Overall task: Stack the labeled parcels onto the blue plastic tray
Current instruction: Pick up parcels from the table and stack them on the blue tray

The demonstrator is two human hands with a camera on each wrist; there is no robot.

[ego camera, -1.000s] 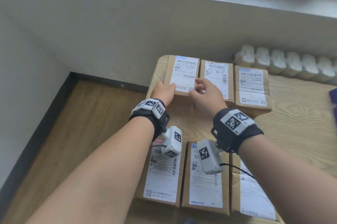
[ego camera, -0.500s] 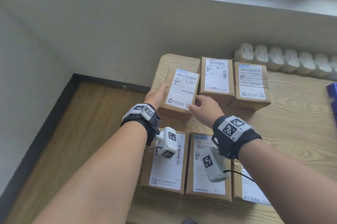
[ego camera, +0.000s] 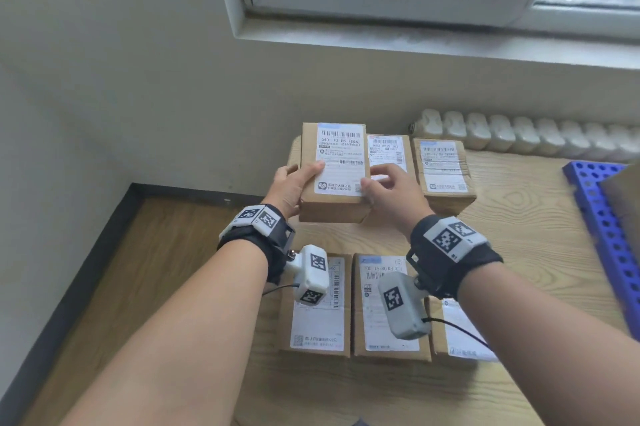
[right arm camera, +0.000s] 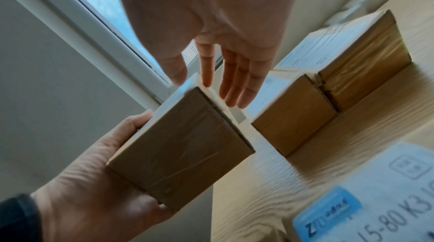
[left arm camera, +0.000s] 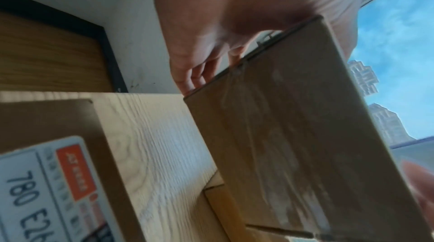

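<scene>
Brown labelled cardboard parcel (ego camera: 334,172) gripped by left hand (ego camera: 289,188), long axis pointing away from fingers, right hand (ego camera: 393,191) fingers straight beside it, blue perforated plastic tray (ego camera: 604,235) far rightward.

Left hand (ego camera: 294,188) grips, thumb on top (right hand (ego camera: 391,195) fingers (right arm camera: 234,78) straight).

My left hand (right arm camera: 98,186) cradles a brown taped parcel (right arm camera: 178,151) from below, thumb on its white label edge, lifted clear of the wooden table (right arm camera: 270,199). My right hand (right arm camera: 211,28) reaches from above with straight fingers (right arm camera: 237,82) at the parcel's far top edge. Two more parcels (right arm camera: 328,88) sit side by side on the table beyond, beside a window frame (right arm camera: 77,28).
</scene>
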